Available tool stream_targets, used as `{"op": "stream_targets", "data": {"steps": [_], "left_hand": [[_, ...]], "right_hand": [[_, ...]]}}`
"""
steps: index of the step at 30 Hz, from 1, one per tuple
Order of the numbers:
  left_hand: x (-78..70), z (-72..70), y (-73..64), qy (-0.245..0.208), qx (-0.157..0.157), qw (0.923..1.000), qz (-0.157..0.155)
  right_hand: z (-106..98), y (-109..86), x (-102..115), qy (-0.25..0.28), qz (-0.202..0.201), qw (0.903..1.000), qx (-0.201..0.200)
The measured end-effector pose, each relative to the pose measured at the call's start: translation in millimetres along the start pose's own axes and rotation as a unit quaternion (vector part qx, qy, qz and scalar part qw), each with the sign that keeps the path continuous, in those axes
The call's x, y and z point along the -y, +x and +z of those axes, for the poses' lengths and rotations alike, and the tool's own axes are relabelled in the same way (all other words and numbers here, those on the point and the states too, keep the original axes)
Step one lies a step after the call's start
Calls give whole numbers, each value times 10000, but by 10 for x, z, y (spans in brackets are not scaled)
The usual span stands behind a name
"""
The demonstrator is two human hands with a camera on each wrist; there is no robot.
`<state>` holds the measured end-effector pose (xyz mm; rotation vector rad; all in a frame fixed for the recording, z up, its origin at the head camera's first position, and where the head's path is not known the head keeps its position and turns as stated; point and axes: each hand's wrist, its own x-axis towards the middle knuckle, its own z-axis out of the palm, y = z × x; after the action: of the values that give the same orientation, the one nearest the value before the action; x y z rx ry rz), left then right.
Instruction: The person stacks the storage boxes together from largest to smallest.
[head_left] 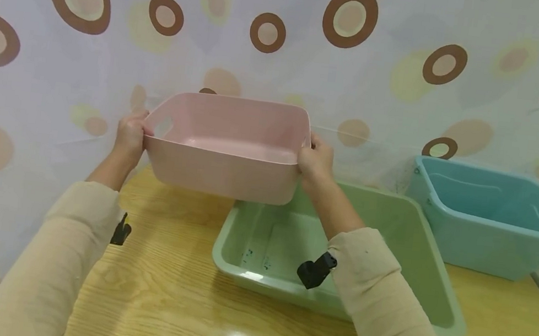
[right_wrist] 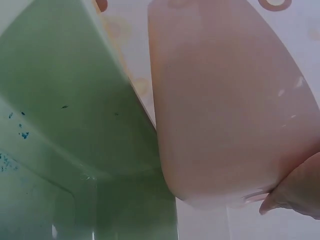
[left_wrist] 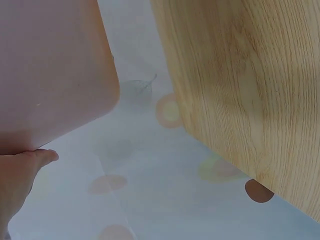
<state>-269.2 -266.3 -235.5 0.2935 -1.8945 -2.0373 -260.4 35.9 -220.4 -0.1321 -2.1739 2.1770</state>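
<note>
Beige cloth sleeves with folded cuffs lead forward to the two hands, each with a small black device near its cuff. Below and between the forearms spreads the bench, its yellowish top streaked with wood grain. The left hand and right hand are well apart, clamped on opposite ends of a pink bin by its handle slots. Smooth, matt and thin-rimmed, with rounded corners, it is held up between them. Below the right hand sits a glossy green tub, wide-lipped and flecked with blue on its floor. Further right of that hand stands a flared blue tub. Beyond both hands hangs creased pale sheeting printed with brown-ringed ovals.
</note>
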Motion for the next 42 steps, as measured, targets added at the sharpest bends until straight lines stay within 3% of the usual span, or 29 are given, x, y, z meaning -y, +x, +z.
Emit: {"op": "stream_targets", "data": {"steps": [6, 17, 23, 31, 42], "left_hand": [[2, 106, -52, 951, 446, 9942, 220], [123, 250, -201, 371, 747, 9952, 518], [118, 342, -234, 57, 893, 9941, 612], [140, 451, -303, -449, 1490, 9861, 585], [108, 651, -393, -651, 1754, 9797, 723]], "right_hand": [[-120, 5, -29, 261, 26, 9996, 47], [-372, 29, -96, 165, 102, 9996, -180], [-475, -8, -33, 145, 122, 9997, -158], [-672, -86, 15, 228, 189, 9995, -100], [-947, -174, 29, 118, 193, 9997, 17]]}}
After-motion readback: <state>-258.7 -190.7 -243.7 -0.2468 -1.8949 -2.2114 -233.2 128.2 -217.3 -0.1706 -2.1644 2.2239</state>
